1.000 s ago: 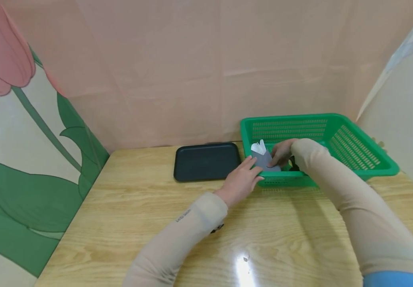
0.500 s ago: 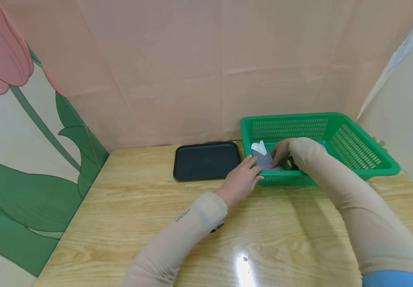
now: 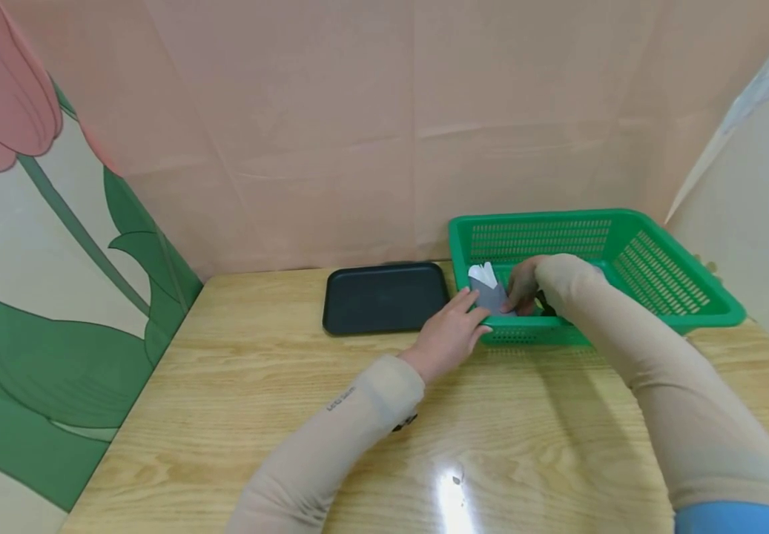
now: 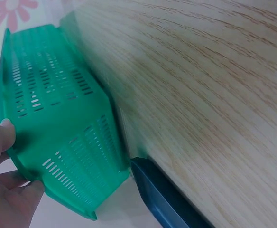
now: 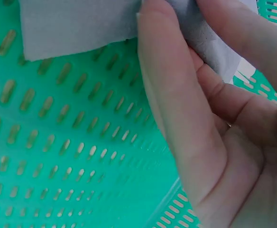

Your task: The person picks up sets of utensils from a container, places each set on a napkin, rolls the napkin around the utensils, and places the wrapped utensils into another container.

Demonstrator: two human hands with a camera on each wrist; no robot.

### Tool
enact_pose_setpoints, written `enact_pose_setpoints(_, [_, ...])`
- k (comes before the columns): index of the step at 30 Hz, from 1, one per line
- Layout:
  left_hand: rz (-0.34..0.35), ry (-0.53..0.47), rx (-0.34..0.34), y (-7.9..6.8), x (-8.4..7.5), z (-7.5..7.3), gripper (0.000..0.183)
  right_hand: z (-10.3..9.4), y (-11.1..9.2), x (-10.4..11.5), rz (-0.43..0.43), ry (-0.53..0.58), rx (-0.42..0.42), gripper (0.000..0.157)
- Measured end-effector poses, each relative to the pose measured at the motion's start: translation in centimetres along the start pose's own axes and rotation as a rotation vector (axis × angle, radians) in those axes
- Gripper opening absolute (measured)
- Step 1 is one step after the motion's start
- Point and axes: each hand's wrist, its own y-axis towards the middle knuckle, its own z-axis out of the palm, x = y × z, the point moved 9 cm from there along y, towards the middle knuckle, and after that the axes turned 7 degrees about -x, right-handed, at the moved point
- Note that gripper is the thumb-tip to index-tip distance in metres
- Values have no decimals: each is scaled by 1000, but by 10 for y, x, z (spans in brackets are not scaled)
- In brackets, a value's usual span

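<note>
A green slotted plastic basket (image 3: 651,320) stands at the back right of the table. My left hand (image 3: 447,334) grips its near left corner; in the left wrist view the fingers (image 4: 22,194) curl over the basket rim (image 4: 10,142). Inside that corner leans a grey, paper-like pouch (image 3: 489,295) with white pointed pieces (image 3: 483,274) sticking out of its top. My right hand (image 3: 524,285) reaches into the basket and pinches the pouch. Close up in the right wrist view, the grey sheet (image 5: 81,28) lies between the fingertips; the rest of it is cut off by the frame.
A black rectangular tray (image 3: 385,298) lies left of the basket, against the back wall sheet (image 3: 291,133). The wooden table (image 3: 237,386) stretches toward me. Printed wall panels stand at both sides.
My right hand has shifted very slightly to the left inside the basket. The left hand, basket, pouch and tray look nearly the same.
</note>
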Motion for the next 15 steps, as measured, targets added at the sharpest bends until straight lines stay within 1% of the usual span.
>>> enact_pose_setpoints(7, [8,-12,-16,-1,-1,1,32,4,6,-2,-47,-13,57,43])
enact_pose_setpoints(11, [5,-20,-18,0,0,0,32,5,11,-6,-67,-26,78,43])
enact_pose_setpoints(15, [-2,-24,-17,0,0,-1,32,6,17,-9,-85,8,93,45])
